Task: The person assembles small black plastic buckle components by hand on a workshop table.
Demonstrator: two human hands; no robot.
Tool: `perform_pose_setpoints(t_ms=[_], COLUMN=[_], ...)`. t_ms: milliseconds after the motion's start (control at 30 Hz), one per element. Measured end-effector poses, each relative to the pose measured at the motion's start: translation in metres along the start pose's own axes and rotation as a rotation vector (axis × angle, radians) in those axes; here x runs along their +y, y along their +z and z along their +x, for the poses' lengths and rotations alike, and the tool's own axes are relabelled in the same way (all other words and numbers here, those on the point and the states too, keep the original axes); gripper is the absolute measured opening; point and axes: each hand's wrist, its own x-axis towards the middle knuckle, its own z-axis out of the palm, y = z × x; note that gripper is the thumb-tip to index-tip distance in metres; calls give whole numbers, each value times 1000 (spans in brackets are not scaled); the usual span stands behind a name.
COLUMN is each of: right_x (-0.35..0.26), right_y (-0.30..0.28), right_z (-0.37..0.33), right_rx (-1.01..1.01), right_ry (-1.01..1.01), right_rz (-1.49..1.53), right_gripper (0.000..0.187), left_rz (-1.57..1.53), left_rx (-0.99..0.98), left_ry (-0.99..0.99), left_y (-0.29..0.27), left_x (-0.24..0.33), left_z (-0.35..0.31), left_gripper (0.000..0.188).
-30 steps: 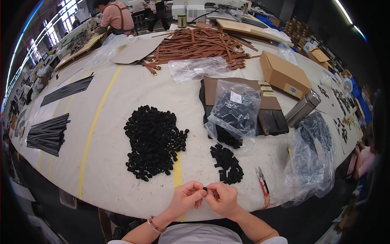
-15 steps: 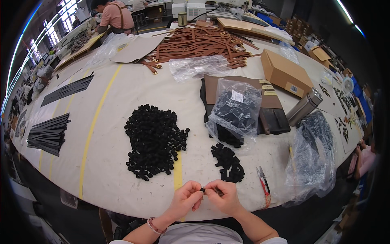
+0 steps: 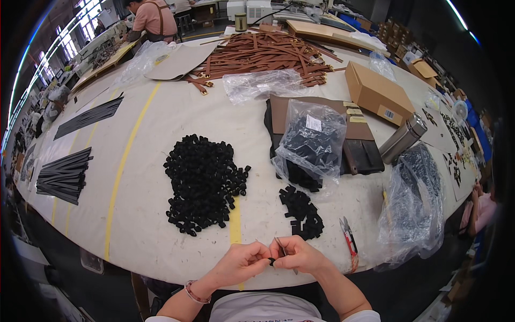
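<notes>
My left hand (image 3: 244,262) and my right hand (image 3: 301,255) meet at the table's near edge. Between their fingertips is a small black piece (image 3: 271,262), mostly covered; the left fingers pinch it and the right thumb presses at it. A slim pointed metal tool (image 3: 279,245) lies through my right hand, its tip above the fingers; its exact kind is hidden. Just beyond my right hand lies a small heap of black fabric pieces (image 3: 301,212). Farther left is a large pile of black loop-like pieces (image 3: 201,182).
Red-handled thread snips (image 3: 348,236) lie right of my hands, beside a clear plastic bag (image 3: 410,204). A steel flask (image 3: 405,138), cardboard box (image 3: 378,91) and bagged dark goods (image 3: 311,134) stand beyond. Brown buckled straps (image 3: 263,56) lie far back, dark strips (image 3: 64,174) left.
The small black piece has come lower and nearer to me between my fingers. The metal tool in my right hand now shows, its tip pointing away from me.
</notes>
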Motion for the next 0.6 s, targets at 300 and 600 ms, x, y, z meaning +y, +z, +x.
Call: perform_pose_setpoints(t_ms=[300,600], right_x=[1,-15], right_y=[6,28], right_z=[3,7], right_rx=[173,367], right_ry=[-47,-52], right_rz=[-230,-486], right_gripper=[9,14], left_rz=[372,353], left_rx=[80,363], left_ry=[114,285], left_y=[4,7], left_x=[6,-27], left_z=[6,14], left_gripper=[9,9])
